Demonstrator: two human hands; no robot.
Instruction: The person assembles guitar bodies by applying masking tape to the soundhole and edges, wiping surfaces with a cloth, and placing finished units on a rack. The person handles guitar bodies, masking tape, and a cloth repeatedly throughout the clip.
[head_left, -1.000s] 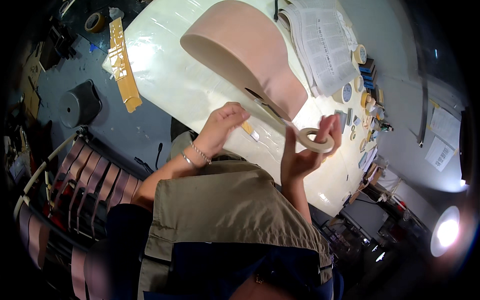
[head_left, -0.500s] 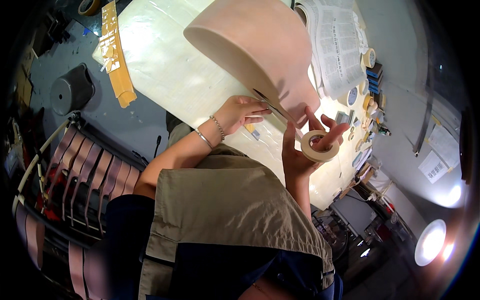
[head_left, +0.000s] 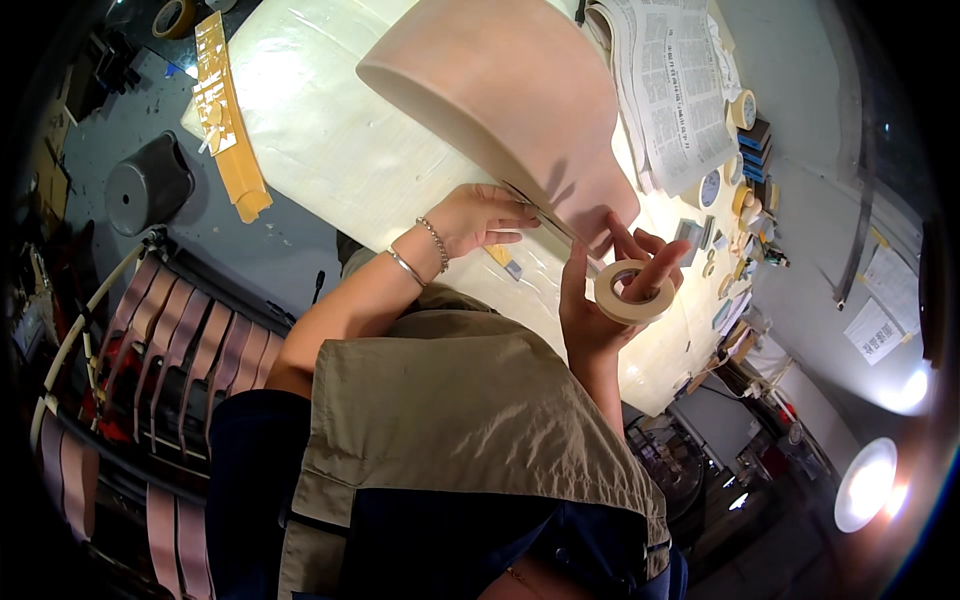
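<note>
A large, smooth, pinkish-beige curved piece [head_left: 540, 90] lies across the worktable, its narrow end toward my hands. Along its near edge runs a thin dark strip [head_left: 548, 219], seen almost edge-on; its kind is hard to make out. My left hand [head_left: 478, 220], with bracelets at the wrist, pinches the strip between thumb and forefinger, the other fingers held out. On a finger of my right hand [head_left: 597, 318] hangs a roll of cream masking tape [head_left: 635, 310]. That hand's thumb and another fingertip touch the narrow end of the curved piece.
Pale sheeting covers the worktable [head_left: 300, 110]. Folded newspaper [head_left: 670, 110] lies at the far right, with tape rolls [head_left: 742, 110] along the edge beyond. A small blade-like scraper [head_left: 505, 262] rests below my left hand. A yellow strip [head_left: 235, 150], grey stool [head_left: 150, 185] and rack of curved pieces [head_left: 185, 340] stand left.
My left hand has shifted slightly up and left along the edge. The right hand with the tape roll has moved slightly left. The whole view has shifted a little.
</note>
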